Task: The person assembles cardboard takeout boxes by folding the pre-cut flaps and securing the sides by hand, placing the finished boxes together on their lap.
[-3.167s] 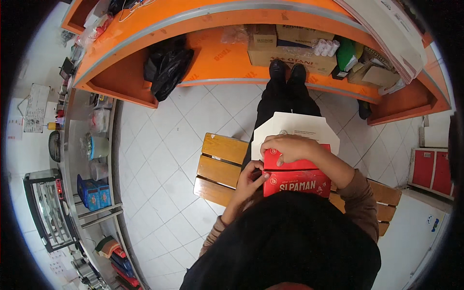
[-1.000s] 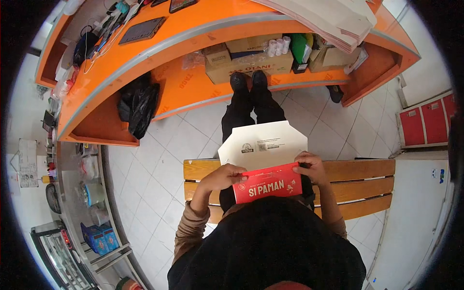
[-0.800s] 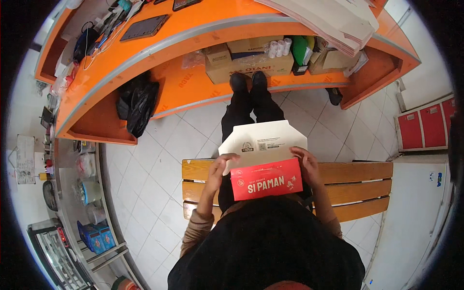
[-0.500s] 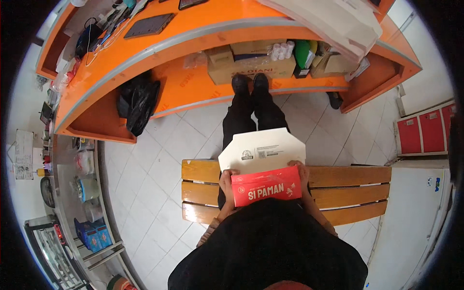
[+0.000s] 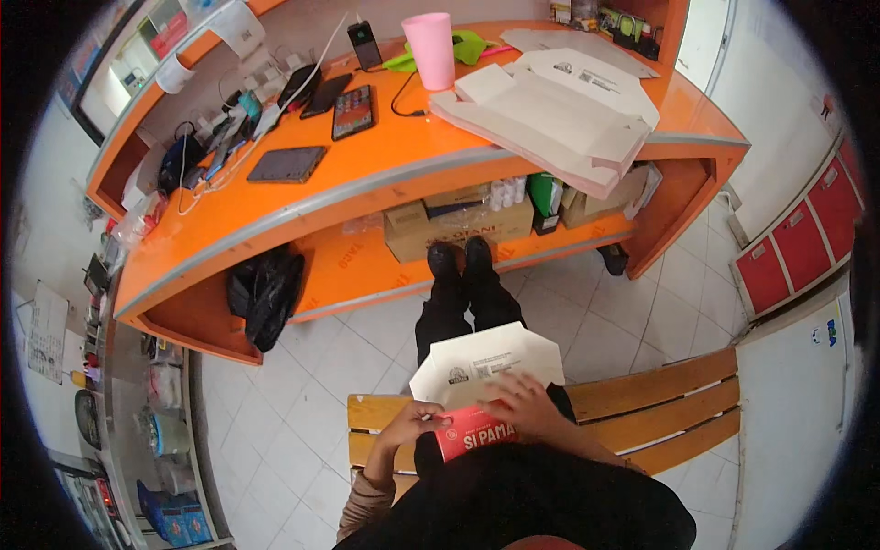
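A cardboard food box [image 5: 486,357] rests on my lap, its pale inner flap spread toward my knees and its red printed panel [image 5: 466,437] nearest my body. At the left corner of the red panel, my left hand [image 5: 409,423] has its fingers curled, thumb and forefinger pinching the cardboard there. My right hand [image 5: 527,403] lies across the fold between pale flap and red panel, fingers outstretched and slightly blurred. It covers the right part of the red panel.
Ahead stands an orange counter [image 5: 215,247] bearing flat unfolded boxes [image 5: 559,105], a pink cup [image 5: 429,53] and phones [image 5: 354,112]. A black plastic bag [image 5: 266,298] and a brown carton [image 5: 426,240] sit underneath. I sit on a slatted wooden bench [image 5: 660,399]; a white fridge [image 5: 793,403] is at right.
My view has tilted up, showing more of the counter. My right hand has left the box's right edge and moved inward over the fold; my left hand stays at the left corner.
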A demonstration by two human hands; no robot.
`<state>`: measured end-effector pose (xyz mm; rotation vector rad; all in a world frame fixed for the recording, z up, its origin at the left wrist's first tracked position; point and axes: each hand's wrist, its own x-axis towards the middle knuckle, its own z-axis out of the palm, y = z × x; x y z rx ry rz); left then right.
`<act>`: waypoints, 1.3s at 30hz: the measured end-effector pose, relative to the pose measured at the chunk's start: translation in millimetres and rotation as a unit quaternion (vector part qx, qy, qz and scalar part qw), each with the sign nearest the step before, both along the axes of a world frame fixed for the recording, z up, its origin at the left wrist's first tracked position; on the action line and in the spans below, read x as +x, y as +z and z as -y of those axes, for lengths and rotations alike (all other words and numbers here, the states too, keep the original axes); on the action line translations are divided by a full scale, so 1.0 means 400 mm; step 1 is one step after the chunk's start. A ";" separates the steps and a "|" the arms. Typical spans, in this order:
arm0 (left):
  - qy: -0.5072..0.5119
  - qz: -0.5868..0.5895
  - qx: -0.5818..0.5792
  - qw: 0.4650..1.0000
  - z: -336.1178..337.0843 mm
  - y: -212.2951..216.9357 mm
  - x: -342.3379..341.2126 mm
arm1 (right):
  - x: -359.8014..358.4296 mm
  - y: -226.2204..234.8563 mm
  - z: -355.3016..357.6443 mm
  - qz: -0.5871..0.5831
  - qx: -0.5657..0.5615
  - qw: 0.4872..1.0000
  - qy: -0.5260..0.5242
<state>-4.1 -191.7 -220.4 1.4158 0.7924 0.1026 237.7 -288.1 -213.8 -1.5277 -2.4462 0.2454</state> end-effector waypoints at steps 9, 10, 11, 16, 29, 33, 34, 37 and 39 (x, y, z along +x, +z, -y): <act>-0.036 -0.029 0.085 0.995 -0.009 -0.005 0.003 | -0.033 -0.053 0.018 0.004 0.058 0.996 0.068; -0.041 -0.027 0.091 0.995 -0.002 0.015 0.012 | -0.031 -0.079 0.026 0.007 0.064 0.996 0.063; -0.052 -0.050 0.115 0.991 0.009 0.037 0.017 | -0.024 -0.112 0.030 0.026 0.136 0.989 0.058; -0.110 -0.033 0.257 0.959 0.030 0.041 -0.017 | 0.053 0.013 0.004 -0.103 0.044 0.992 0.056; -0.101 0.064 0.807 0.579 -0.383 0.476 0.621 | 0.240 0.243 0.136 -0.134 -0.081 0.980 -0.126; -0.148 0.081 0.760 0.628 -0.414 0.511 0.667 | 0.316 0.279 0.256 -0.084 0.002 0.934 -0.348; -0.179 0.054 0.720 0.668 -0.405 0.533 0.672 | 0.334 0.274 0.288 -0.081 0.010 0.931 -0.355; -0.179 0.090 0.706 0.679 -0.456 0.533 0.683 | 0.358 0.273 0.320 -0.106 0.110 0.883 -0.444; -0.207 0.095 0.670 0.706 -0.499 0.553 0.691 | 0.361 0.292 0.312 -0.121 0.106 0.819 -0.551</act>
